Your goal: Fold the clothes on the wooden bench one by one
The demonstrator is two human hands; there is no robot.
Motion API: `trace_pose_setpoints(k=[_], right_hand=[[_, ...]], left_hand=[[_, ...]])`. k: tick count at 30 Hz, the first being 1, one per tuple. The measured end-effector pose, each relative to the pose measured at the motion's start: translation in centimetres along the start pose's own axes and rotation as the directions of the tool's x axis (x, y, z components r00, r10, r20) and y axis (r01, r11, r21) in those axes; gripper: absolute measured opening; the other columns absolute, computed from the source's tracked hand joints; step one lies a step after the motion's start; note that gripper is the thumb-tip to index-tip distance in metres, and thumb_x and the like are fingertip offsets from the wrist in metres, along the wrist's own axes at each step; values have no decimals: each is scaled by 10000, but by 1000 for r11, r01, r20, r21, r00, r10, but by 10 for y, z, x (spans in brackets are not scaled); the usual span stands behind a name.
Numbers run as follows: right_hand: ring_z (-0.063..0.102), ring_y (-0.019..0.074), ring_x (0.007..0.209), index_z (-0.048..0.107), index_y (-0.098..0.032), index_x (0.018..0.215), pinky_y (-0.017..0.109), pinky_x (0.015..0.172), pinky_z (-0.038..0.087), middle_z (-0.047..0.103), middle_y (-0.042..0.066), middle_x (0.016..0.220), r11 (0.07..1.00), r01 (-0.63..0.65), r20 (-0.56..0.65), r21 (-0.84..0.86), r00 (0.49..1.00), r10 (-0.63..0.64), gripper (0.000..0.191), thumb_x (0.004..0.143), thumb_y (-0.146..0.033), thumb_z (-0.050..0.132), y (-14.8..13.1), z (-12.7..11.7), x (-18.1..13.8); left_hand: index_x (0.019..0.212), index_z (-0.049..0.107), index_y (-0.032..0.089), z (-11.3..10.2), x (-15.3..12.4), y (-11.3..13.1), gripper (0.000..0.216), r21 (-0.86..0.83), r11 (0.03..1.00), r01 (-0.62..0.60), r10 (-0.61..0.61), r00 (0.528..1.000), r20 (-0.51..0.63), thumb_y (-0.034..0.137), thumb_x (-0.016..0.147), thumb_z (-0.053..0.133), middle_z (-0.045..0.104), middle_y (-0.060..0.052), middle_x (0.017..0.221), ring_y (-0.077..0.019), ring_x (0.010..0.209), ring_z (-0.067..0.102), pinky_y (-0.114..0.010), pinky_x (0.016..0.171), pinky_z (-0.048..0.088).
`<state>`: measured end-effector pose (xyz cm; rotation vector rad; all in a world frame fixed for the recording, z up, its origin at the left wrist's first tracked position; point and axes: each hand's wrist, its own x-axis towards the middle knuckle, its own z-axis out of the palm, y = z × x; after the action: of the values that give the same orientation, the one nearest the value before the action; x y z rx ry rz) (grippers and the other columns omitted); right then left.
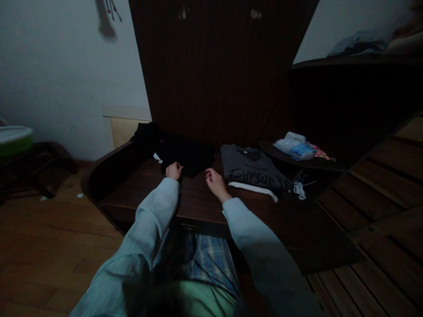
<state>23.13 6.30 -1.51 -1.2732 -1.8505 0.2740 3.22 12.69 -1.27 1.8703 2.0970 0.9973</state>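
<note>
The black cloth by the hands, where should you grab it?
Probably best at its near edge, coming from the front, pinched with both hands. The black cloth lies loose and low on the wooden top, that edge facing the left hand and right hand. Its folds are too dark to see.

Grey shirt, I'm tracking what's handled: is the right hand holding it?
No: the right hand has its fingers left of the grey shirt, not around it.

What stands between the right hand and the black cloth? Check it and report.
Nothing visible does. The right hand is right by the near edge of the black cloth; the dim picture leaves it unclear whether they touch. The gray shirt lies to the right, out of that path.
</note>
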Motion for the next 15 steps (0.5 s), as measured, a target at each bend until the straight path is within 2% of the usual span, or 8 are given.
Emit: trace_pose_setpoints(k=[2,4,6,8,10,12,13,15], right_hand=[[551,144,666,505,-206,924,283,665,467,568,8,765,995,-63,-13,73,998,64,251,713,-138,387,7,1,2],[544,134,637,497,-204,902,275,641,468,556,-4,737,989,-98,-8,115,995,99,227,715,-147,381,12,2,4],[539,126,615,494,-204,894,269,631,464,549,-9,725,987,-94,2,129,996,94,212,723,-157,379,15,3,4],[536,120,599,495,-204,891,263,624,462,548,-12,721,987,-87,10,133,996,86,205,729,-162,378,16,4,3],[533,117,586,496,-201,890,258,615,460,550,-11,721,987,-94,15,134,996,93,204,725,-158,384,17,5,3],[532,114,574,498,-200,890,253,604,460,554,-14,720,985,-109,22,134,994,107,207,717,-153,394,18,5,3],[531,112,567,499,-201,889,251,598,460,554,-17,717,984,-114,27,135,993,112,209,712,-150,401,18,6,4],[528,107,549,501,-204,885,243,583,457,552,-26,704,983,-121,37,140,992,117,213,701,-146,412,20,7,4]], left_hand=[[681,530,201,-1,2,-1,94,-105,994,41,-46,998,-45,256,758,537,665,-77,864,-210,876,600,-295,774,410],[700,514,201,-2,6,-2,107,-251,965,82,-119,983,-137,260,786,493,667,-73,881,-190,876,602,-279,771,416],[730,501,192,-4,10,-4,138,-414,903,116,-224,949,-222,250,823,417,666,-74,909,-160,878,603,-259,776,424],[745,494,179,-6,11,-7,161,-528,843,106,-274,928,-252,239,836,375,664,-79,933,-140,886,602,-251,795,429],[743,505,170,-9,8,-10,148,-549,836,8,-170,954,-245,257,819,413,660,-82,957,-142,911,596,-260,830,425],[767,539,168,-11,-1,-10,135,-482,860,-167,85,978,-188,301,747,541,647,-81,1010,-166,973,574,-283,883,404],[798,560,170,-12,-5,-10,195,-433,863,-261,228,965,-126,318,685,617,634,-81,1050,-185,1016,553,-299,913,388],[852,595,183,-11,-13,-8,335,-345,850,-398,436,899,35,321,572,715,605,-81,1120,-226,1092,504,-340,960,351]])
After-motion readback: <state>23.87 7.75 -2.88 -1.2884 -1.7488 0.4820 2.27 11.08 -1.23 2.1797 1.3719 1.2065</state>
